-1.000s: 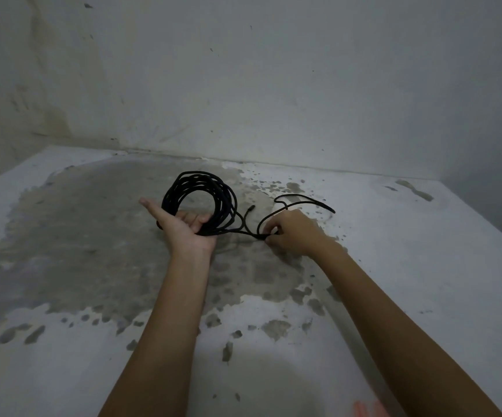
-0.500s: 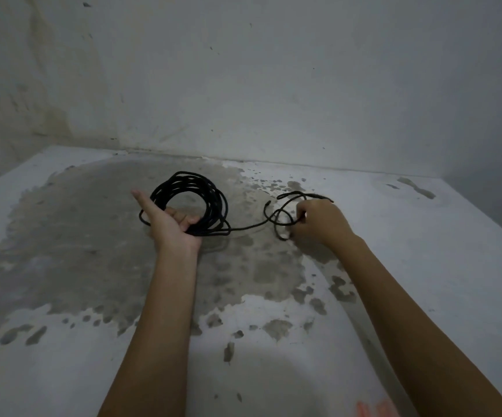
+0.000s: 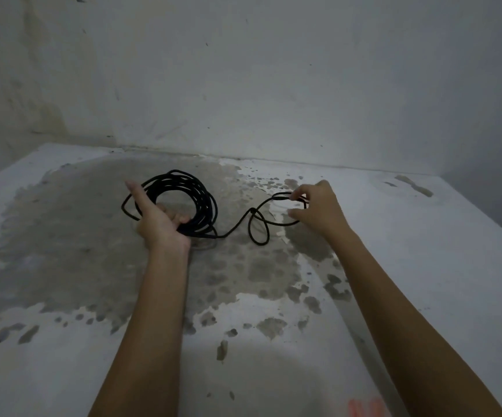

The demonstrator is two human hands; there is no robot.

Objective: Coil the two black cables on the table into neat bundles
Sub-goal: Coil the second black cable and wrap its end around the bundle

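Mostly coiled, 1 cable (image 3: 204, 200) is being gripped by the left hand (image 3: 161, 225), its loose tail (image 3: 257, 242) pinched by the right hand (image 3: 319, 209); 2nd unseen.

Left hand (image 3: 161, 225): centre-left of frame, thumb stretched up-left, fingers curled round the cable coil (image 3: 206, 206).
Right hand (image 3: 319, 210): centre-right, palm down, pinching the loose end (image 3: 280, 196).
Left forearm (image 3: 156, 311), right forearm (image 3: 394, 299): bare, rising from the bottom edge, converging upward.

On the table (image 3: 424, 296), the coil (image 3: 204, 200) lies left, its loose end (image 3: 258, 227) trailing right toward the far wall (image 3: 274, 85).
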